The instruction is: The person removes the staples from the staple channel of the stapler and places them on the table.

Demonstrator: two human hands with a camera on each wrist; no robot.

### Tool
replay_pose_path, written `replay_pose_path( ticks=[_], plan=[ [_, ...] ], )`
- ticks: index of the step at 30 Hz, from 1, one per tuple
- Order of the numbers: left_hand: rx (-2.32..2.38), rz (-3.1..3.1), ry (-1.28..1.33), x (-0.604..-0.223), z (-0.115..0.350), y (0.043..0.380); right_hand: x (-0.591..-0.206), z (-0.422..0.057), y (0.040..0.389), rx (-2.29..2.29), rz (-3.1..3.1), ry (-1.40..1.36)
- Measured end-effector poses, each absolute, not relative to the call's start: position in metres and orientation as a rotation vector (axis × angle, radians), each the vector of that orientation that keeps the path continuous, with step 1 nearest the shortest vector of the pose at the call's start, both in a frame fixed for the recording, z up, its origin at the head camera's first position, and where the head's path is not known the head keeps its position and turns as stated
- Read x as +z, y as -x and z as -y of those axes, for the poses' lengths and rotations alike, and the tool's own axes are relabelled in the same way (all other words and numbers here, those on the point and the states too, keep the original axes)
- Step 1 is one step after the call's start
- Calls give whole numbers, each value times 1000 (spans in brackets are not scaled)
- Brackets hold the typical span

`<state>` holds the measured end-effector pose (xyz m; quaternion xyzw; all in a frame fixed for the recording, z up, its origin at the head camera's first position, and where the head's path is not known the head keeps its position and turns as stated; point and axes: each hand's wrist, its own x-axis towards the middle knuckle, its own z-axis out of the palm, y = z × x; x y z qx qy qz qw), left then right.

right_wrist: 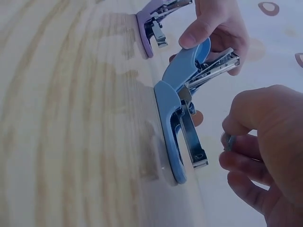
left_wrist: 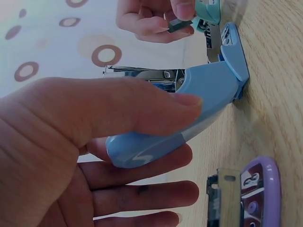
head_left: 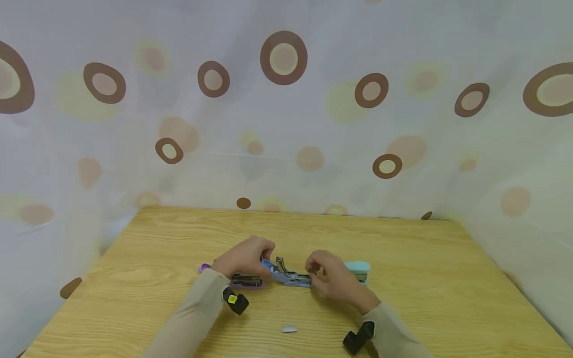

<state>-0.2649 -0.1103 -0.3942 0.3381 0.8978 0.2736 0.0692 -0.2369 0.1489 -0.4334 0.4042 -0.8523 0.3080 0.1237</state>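
A blue stapler point(head_left: 279, 274) lies opened wide on the table, its cover swung back and its metal magazine exposed. My left hand point(head_left: 245, 257) grips the cover point(left_wrist: 213, 82) between thumb and index finger, while the other fingers extend past it. Close to the magazine's front end, my right hand point(head_left: 333, 278) pinches a short grey metal strip point(left_wrist: 180, 25), which looks like staples. In the right wrist view that hand point(right_wrist: 270, 137) is apart from the magazine point(right_wrist: 191, 137), and its fingers hide most of the strip.
A purple stapler point(head_left: 246, 285), also opened, lies by my left hand. Behind my right hand stands a mint-green stapler point(head_left: 358, 267). Another small grey strip point(head_left: 289, 329) rests on the wooden table point(head_left: 416, 278) nearer to me. A patterned curtain point(head_left: 286, 124) hangs behind.
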Motion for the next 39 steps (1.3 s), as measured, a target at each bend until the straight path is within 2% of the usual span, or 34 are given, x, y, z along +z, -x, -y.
replay_pose_path(
  ticks=[8,30,39],
  plan=[
    [820,-2699,-1014,-394,111,264,-434,-145,229,995,2516,-1263],
    [842,-2672,-1016,-389,110,263,-438,-160,177,1152,2699,-1414],
    [814,-2665,-992,-393,114,264,-440,-158,172,1107,2760,-1394]
  ],
)
